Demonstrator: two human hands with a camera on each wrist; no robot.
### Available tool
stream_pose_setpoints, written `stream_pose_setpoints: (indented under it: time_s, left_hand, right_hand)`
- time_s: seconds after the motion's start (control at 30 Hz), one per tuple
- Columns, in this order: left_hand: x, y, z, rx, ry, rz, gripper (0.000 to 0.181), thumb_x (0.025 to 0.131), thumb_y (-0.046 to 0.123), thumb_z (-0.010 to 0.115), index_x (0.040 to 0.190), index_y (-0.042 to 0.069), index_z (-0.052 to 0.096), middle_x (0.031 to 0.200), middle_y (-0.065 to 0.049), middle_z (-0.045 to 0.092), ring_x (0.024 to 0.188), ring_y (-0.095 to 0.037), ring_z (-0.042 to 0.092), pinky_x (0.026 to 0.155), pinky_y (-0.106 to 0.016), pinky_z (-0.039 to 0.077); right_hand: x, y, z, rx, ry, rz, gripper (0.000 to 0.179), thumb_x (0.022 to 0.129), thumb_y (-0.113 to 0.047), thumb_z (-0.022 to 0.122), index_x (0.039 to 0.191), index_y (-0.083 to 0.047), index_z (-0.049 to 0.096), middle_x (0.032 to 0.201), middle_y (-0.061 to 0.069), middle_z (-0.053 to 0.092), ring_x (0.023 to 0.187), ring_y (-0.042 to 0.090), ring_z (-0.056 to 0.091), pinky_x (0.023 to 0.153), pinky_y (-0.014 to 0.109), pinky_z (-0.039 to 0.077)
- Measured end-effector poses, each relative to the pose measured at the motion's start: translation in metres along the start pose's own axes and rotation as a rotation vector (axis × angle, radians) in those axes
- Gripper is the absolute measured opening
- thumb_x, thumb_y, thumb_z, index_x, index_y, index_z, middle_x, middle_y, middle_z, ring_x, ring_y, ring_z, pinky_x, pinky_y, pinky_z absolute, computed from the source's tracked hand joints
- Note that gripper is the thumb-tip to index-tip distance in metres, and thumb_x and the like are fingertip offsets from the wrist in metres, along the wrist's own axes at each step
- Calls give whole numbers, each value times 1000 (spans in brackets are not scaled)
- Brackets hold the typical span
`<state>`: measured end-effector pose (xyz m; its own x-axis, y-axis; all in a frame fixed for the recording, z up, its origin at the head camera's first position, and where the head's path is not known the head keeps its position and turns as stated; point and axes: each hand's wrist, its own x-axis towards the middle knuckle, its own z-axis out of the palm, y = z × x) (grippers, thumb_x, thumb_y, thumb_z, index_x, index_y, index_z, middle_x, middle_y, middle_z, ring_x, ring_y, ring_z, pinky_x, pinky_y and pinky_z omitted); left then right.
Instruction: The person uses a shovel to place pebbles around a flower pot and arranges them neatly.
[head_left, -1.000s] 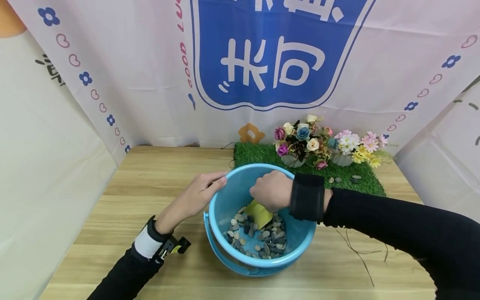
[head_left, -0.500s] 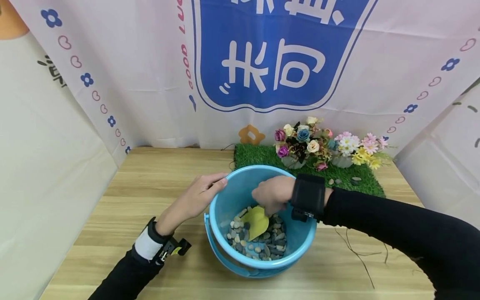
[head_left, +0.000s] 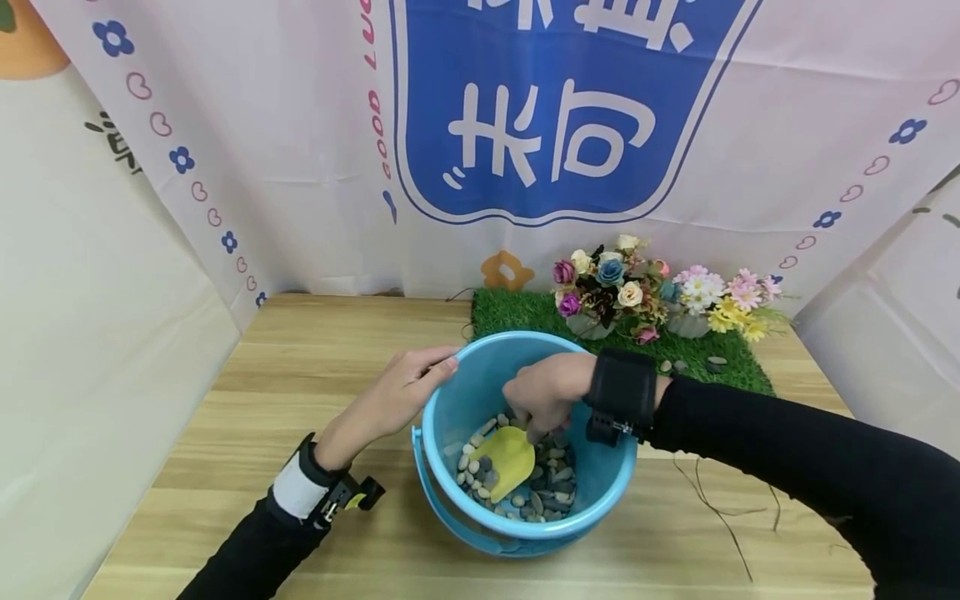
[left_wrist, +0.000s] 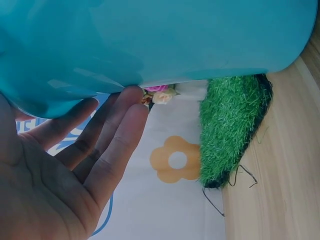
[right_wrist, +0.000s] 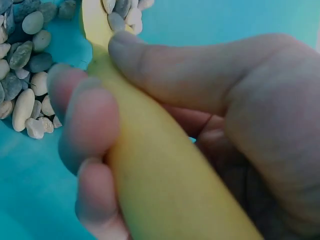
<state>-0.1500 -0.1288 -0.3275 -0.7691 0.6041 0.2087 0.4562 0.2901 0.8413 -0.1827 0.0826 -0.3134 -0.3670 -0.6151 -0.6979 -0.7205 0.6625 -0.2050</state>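
Note:
A light blue bucket stands on the wooden table, with grey, dark and cream pebbles over its floor. Reaching inside it, my right hand grips the handle of a yellow scoop. The right wrist view has the thumb and curled fingers around the thick yellow handle. A few pebbles lie in the scoop's blade. My left hand holds the bucket's left rim, thumb at the edge. In the left wrist view its fingers extend along the outer wall.
Behind the bucket lies a green turf mat bearing two pots of artificial flowers and a few loose pebbles. The bucket's handle hangs down in front. Thin dark strands lie at the right. A printed cloth hangs behind.
My right hand has lowered and tilted the scoop, its blade shifting left and toward the near side among the pebbles, some of which now sit in it. My left hand stays on the rim.

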Motion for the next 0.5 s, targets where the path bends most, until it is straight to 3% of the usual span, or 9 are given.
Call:
stream_pose_setpoints:
  time_s: [0.3, 0.5]
  left_hand:
    - [0, -1, 1, 7, 2, -1, 34, 100, 12, 37, 129, -2, 49, 112, -17, 61, 86, -23, 64, 66, -29, 55]
    - [0, -1, 0, 1, 4, 6, 34, 100, 12, 37, 129, -2, 49, 112, -17, 61, 86, -24, 64, 66, -30, 55]
  right_hand:
    - [-4, 3, -2, 61, -8, -35, 49, 90, -21, 61, 47, -16, 39, 51, 1, 57, 53, 19, 59, 45, 20, 34]
    - [-9, 3, -4, 66, -10, -52, 43, 91, -21, 60, 50, -12, 49, 55, 0, 60, 53, 17, 60, 45, 20, 38]
